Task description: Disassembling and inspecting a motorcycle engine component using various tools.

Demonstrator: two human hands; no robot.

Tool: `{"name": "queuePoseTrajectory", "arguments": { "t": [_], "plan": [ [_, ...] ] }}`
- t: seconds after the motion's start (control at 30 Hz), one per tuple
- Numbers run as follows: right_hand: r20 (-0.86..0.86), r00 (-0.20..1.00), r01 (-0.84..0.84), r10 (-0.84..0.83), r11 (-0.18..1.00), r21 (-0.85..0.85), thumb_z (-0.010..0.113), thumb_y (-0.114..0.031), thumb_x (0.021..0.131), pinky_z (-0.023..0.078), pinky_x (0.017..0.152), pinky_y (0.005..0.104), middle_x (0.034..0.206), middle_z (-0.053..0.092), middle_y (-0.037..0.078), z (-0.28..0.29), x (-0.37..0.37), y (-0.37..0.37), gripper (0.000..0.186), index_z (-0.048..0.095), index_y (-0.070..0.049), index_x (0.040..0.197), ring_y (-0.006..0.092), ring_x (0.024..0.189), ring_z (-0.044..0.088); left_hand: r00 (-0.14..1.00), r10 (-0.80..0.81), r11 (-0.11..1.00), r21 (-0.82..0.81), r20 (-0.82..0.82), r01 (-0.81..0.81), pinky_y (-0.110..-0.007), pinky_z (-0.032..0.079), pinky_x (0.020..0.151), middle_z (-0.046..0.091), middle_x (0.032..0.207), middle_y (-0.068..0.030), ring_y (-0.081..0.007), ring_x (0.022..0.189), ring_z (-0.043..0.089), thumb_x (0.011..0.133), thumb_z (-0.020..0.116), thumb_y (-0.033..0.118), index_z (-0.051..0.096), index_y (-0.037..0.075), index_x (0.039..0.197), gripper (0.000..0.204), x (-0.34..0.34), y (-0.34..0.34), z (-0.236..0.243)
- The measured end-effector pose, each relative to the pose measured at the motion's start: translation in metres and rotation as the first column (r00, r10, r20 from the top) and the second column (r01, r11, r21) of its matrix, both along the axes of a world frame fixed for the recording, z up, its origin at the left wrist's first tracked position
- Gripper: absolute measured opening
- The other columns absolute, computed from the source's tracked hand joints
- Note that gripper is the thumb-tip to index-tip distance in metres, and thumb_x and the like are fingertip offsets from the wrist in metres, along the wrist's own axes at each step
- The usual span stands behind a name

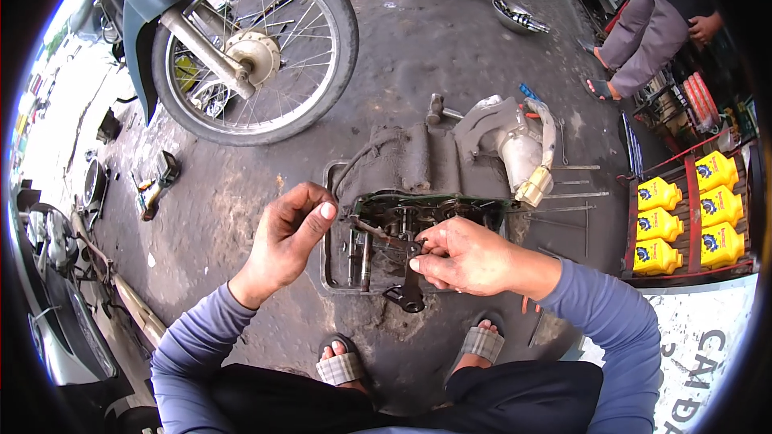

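Observation:
A dirty grey motorcycle engine (406, 161) lies on the ground in front of me, its dark inside facing me over a metal tray (328, 261). My right hand (466, 257) pinches a dark, oily metal lever part (408, 281) between thumb and fingers, above the tray's near side. Its lower end is broad with holes, and a thinner arm reaches left. Near that arm's left end, my left hand (289, 241) has its thumb and curled fingers drawn together; whatever they hold is too small to make out. Thin metal shafts (367, 261) show below the engine opening.
A motorcycle front wheel (257, 52) stands at the far left. Beyond the engine are a hammer (436, 108) and a bowl of small parts (519, 16). Yellow bottles (659, 225) fill a rack at right. Another person (643, 24) stands far right. Long rods lie right of the engine.

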State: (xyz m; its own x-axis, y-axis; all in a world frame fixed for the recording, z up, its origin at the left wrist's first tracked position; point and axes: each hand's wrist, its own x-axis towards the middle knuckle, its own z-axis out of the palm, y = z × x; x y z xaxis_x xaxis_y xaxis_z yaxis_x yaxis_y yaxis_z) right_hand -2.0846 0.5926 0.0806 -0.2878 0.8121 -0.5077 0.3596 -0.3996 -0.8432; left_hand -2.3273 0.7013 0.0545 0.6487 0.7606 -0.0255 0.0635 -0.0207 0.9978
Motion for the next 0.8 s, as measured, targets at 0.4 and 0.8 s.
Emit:
{"name": "queuePoseTrajectory", "arguments": {
  "t": [0.4,0.8],
  "plan": [
    [-0.055,0.998,-0.016,0.018,1.0,0.023,0.058,-0.016,0.097,0.049,0.053,0.0253,0.078,0.069,0.007,0.017,-0.029,0.015,0.025,0.062,0.007,0.104,0.0096,0.057,0.061,0.832,-0.533,0.821,-0.331,-0.152,0.465,-0.028,0.053,0.081,0.07,0.092,-0.0039,-0.0116,0.087,0.065,0.092,0.072,0.016,0.066,-0.001,0.115,0.029,-0.084,0.013,-0.068],
    [-0.055,0.98,-0.195,0.191,0.976,-0.091,0.072,-0.022,0.092,0.05,0.063,0.0237,0.083,0.068,0.004,0.025,0.047,-0.064,0.035,0.064,0.003,0.115,0.0074,0.07,0.061,0.655,-0.417,0.901,-0.381,-0.63,0.207,-0.037,0.057,0.07,0.072,0.093,-0.0122,-0.0221,0.079,0.069,0.084,0.073,0.027,0.069,0.001,0.112,0.038,-0.022,0.061,-0.225]
  ]
}}
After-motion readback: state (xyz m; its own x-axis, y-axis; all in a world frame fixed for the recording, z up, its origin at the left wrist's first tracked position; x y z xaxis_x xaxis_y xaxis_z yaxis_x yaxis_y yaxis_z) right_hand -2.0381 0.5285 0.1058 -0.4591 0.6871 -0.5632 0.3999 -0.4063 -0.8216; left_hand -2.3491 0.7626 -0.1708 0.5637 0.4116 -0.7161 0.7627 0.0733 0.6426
